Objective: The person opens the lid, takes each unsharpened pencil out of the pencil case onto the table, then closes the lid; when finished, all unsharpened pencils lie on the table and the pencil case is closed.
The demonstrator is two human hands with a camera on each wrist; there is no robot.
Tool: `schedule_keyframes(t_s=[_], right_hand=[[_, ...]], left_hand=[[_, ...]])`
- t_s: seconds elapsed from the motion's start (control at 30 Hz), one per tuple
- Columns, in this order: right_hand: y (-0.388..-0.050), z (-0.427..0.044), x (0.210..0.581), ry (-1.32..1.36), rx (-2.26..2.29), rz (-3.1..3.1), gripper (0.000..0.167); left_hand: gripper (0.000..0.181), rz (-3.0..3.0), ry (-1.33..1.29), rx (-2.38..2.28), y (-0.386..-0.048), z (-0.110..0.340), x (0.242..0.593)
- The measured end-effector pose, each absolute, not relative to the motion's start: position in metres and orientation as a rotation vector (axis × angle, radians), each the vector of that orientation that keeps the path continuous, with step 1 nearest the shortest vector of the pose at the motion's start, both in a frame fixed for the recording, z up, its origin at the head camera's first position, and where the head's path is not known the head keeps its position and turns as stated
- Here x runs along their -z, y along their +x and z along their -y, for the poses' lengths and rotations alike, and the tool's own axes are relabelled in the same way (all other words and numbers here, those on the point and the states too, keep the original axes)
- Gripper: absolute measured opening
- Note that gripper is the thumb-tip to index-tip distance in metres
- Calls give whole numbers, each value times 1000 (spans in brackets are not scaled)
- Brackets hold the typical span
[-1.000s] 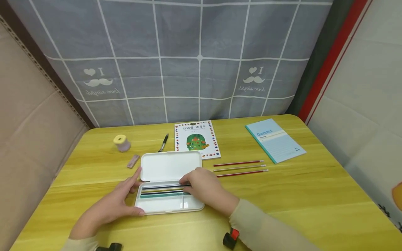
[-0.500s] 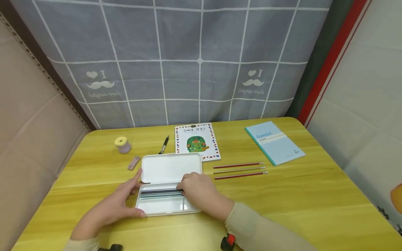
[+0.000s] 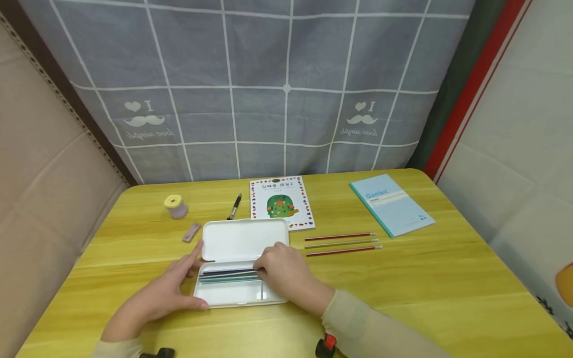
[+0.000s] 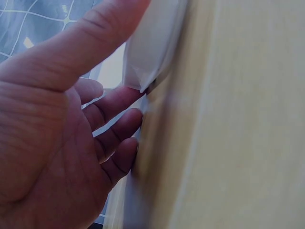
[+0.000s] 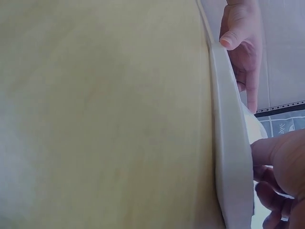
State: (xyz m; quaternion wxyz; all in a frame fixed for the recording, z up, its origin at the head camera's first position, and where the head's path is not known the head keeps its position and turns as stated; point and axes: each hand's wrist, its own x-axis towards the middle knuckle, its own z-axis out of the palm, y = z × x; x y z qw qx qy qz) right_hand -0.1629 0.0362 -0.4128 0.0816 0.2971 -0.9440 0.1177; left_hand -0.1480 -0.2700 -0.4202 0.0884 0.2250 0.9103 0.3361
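Note:
An open white pencil case [image 3: 230, 296] lies on the table, its lid [image 3: 245, 240] folded back. Several dark and green pencils [image 3: 228, 276] lie side by side in its long compartment. My left hand [image 3: 163, 286] holds the case's left end, thumb at the front corner and fingers toward the back. In the left wrist view, the thumb lies along the case's white end [image 4: 147, 47]. My right hand [image 3: 284, 268] reaches into the case, its curled fingers pinching at the right ends of the pencils. Its fingertips are partly hidden, so which pencil it holds is unclear.
Two red pencils and a gold one [image 3: 341, 243] lie right of the case. Behind are a picture booklet [image 3: 282, 199], a black pen [image 3: 235, 206] and a blue notebook [image 3: 391, 205]. An eraser [image 3: 191, 232] and a yellow-topped spool [image 3: 175, 206] sit at left.
My right hand has shifted slightly left over the pencils, and the pencils in the case have moved; the gold one there no longer shows. My left hand stays on the case.

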Motion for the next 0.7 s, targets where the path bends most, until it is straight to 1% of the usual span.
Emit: schedule_keyframes(t_s=[0.23,0.43,0.7], right_hand=[[-161,-38,411,817,-454,2742,9],[-163,-46,405,815,-514,2709,8],[-171,-65,398,701,-776,2730,9]], left_hand=[[134,-2701,663,-983,-148,268,419],[134,-2693,658,-982,-148,267,419],[132,-2694,673,-999,-148,269,420]])
